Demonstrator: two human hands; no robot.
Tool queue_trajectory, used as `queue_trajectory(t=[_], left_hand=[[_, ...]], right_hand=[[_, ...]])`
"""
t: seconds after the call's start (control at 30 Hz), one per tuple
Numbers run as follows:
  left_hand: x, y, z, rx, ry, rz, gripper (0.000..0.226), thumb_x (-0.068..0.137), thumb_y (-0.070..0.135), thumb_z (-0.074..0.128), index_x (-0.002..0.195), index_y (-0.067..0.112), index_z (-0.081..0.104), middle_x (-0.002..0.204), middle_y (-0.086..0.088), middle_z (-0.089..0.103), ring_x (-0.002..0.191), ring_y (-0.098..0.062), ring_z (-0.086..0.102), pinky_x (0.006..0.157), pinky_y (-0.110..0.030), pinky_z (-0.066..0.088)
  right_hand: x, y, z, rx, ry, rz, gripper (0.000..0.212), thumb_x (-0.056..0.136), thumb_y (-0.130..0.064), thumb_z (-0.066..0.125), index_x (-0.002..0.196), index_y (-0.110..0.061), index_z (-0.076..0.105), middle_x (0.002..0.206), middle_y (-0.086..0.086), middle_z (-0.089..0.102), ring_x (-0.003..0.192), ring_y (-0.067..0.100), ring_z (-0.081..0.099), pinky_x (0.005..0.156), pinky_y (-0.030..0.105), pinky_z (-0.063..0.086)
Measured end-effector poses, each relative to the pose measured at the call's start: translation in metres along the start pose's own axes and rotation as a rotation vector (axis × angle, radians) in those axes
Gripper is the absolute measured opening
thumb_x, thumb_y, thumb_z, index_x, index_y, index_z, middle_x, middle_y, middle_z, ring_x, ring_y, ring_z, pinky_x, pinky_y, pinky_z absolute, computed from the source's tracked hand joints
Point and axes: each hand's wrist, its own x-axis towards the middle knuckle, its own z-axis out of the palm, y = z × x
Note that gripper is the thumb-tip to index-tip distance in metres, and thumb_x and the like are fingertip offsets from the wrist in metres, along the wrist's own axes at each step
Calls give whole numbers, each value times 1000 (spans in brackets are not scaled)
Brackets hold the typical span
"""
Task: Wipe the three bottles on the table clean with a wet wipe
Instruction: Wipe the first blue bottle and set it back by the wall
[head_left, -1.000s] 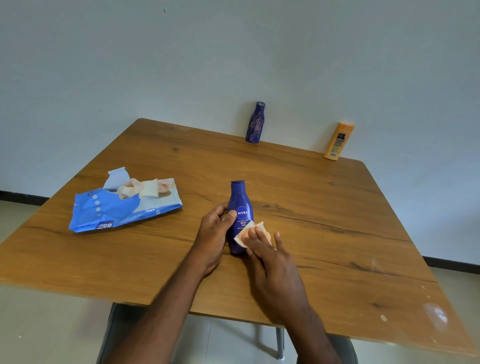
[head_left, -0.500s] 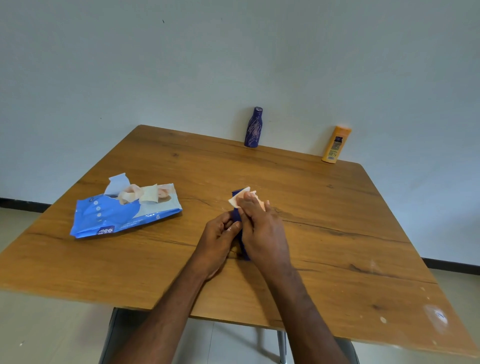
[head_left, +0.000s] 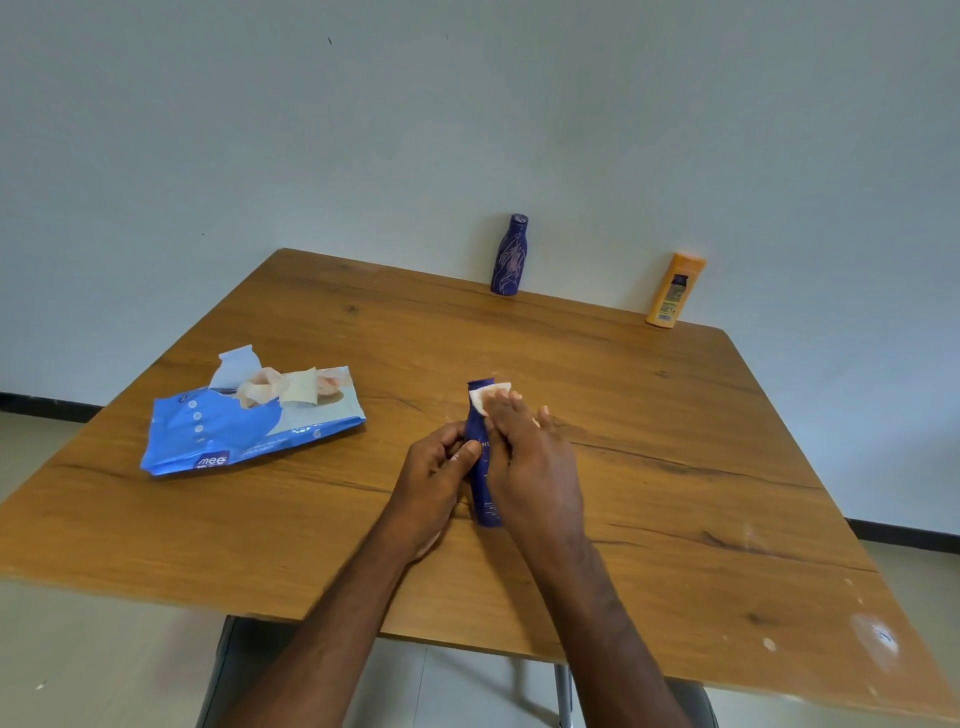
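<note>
A dark blue lotion bottle (head_left: 480, 483) stands upright at the middle of the wooden table (head_left: 675, 493). My left hand (head_left: 434, 480) grips its left side. My right hand (head_left: 530, 457) covers the bottle's front and presses a folded white wet wipe (head_left: 485, 396) against its cap with the fingertips. A purple patterned bottle (head_left: 510, 255) stands at the table's far edge by the wall. An orange bottle (head_left: 674, 291) stands at the far right corner.
An open blue pack of wet wipes (head_left: 244, 423) lies on the left of the table, with wipes sticking out of its flap. A pale wall runs close behind the far edge. Metal table legs (head_left: 563, 691) and tiled floor show below the near edge.
My right hand has slid the wipe up from the bottle's lower front to its cap. My left hand has kept its grip on the bottle's side.
</note>
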Motion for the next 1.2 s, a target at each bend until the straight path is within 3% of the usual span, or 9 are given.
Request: queue_trajectory(t=[0.13, 0.2, 0.27, 0.4, 0.53, 0.63, 0.87, 1.07, 1.2], left_hand=[[-1, 1, 0, -17, -20, -27, 26, 103, 6, 49, 125, 3, 64, 117, -19, 71, 109, -26, 68, 86, -31, 56], [-1, 2, 1, -5, -30, -23, 26, 103, 5, 48, 124, 0, 63, 114, -23, 70, 103, -25, 68, 84, -31, 56], [-2, 2, 2, 4, -19, -20, 26, 103, 5, 47, 124, 1, 63, 113, -22, 70, 99, -23, 68, 83, -31, 57], [-1, 3, 1, -4, 16, -33, 26, 103, 7, 48, 123, 5, 64, 114, -20, 71, 103, -25, 68, 86, -32, 57], [0, 2, -1, -5, 52, -72, 23, 102, 11, 53, 119, 8, 68, 114, -20, 71, 105, -26, 67, 87, -38, 54], [1, 1, 0, 19, 34, -82, 24, 103, 11, 52, 121, 9, 67, 112, -17, 73, 103, -24, 68, 87, -33, 55], [3, 12, -5, 59, -126, -146, 44, 99, 4, 55, 139, 22, 52, 120, -11, 72, 115, -23, 67, 96, -38, 55], [16, 21, -14, 77, -36, -228, 31, 104, 32, 51, 121, 12, 68, 119, -17, 70, 107, -26, 65, 99, -48, 50], [26, 27, -19, 43, -100, -265, 27, 101, 19, 56, 126, 11, 65, 121, -13, 71, 107, -22, 67, 96, -40, 54]], right_hand=[[0, -5, 3, -10, -26, -82, 40, 99, -6, 49, 137, -13, 60, 145, 8, 57, 140, 16, 47, 123, 40, 25], [5, 0, -3, 107, 44, 20, 34, 104, -13, 48, 133, -18, 63, 127, 3, 70, 114, 9, 65, 108, 28, 44], [8, 6, -9, 199, 98, 89, 31, 105, -19, 50, 132, -18, 65, 121, -1, 73, 101, -3, 66, 92, 16, 51], [-3, 11, -5, 86, 40, -39, 33, 102, -10, 53, 132, -16, 64, 127, 6, 70, 114, 12, 65, 110, 27, 42], [-27, 24, 3, 21, -71, -133, 43, 98, -3, 55, 139, -14, 59, 150, 5, 50, 144, 11, 39, 122, 39, 30], [-42, 37, 1, 114, -44, -99, 41, 99, -5, 54, 138, -18, 59, 147, -5, 49, 142, 5, 40, 122, 36, 29], [-25, 34, -3, 148, -36, -47, 43, 101, -6, 53, 142, -20, 54, 148, 5, 51, 140, 11, 44, 123, 36, 25], [-29, 37, 1, 116, -113, -93, 47, 99, -5, 55, 144, -19, 52, 150, 4, 45, 142, 10, 40, 123, 33, 22], [-29, 39, 1, 86, -147, -125, 47, 98, -3, 56, 143, -18, 53, 152, 5, 45, 144, 10, 36, 124, 34, 21]])
